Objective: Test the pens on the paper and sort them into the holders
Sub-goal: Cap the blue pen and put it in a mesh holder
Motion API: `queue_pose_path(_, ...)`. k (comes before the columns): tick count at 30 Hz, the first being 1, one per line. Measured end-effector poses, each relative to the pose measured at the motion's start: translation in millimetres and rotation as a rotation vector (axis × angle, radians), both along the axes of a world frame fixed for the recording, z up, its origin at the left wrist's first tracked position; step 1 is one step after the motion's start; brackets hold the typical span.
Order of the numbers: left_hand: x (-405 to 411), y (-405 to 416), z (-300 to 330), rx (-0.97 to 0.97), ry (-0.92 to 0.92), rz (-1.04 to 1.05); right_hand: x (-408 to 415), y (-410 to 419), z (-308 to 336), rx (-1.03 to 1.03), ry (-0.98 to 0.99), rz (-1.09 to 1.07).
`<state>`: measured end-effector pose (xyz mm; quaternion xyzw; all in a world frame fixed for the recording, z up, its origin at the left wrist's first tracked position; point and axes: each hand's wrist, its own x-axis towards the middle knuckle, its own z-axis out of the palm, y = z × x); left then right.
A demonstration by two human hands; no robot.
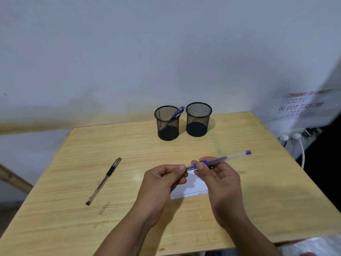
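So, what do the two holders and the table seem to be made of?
Both holders look like black wire mesh, probably metal with a matte coat: you can see through the fine grid walls. The table looks like light wood or plywood with a smooth, slightly glossy finish, showing long grain lines; it could be a veneer.

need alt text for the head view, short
Two hands, left hand and right hand, hold a blue pen above white paper on a wooden table. A black pen lies left; two mesh holders stand behind.
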<state>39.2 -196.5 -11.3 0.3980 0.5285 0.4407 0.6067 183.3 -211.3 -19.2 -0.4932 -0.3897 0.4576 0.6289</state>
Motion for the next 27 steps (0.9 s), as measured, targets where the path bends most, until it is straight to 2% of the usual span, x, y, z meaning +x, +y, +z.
queue_pose_path(4,19,25,0,0.060,0.159,-0.068,27,29,25,0.009,0.016,-0.041)
queue_pose_path(6,29,47,-4,0.098,0.218,-0.040,46,47,36,-0.001,-0.057,-0.048)
queue_pose_path(11,56,112,-10,0.190,0.425,-0.010,91,98,47,-0.016,-0.552,-0.155)
queue_pose_path(14,71,138,-4,0.234,0.548,-0.001,103,124,51,-0.008,-0.746,-0.192)
queue_pose_path(18,87,160,-7,0.223,0.657,0.064,100,150,62,0.026,-0.987,-0.133)
queue_pose_path(21,95,170,-10,0.220,0.679,0.080,94,169,64,-0.014,-1.066,-0.072)
queue_pose_path(27,95,182,-17,0.277,0.690,0.128,84,194,60,-0.042,-1.104,-0.027)
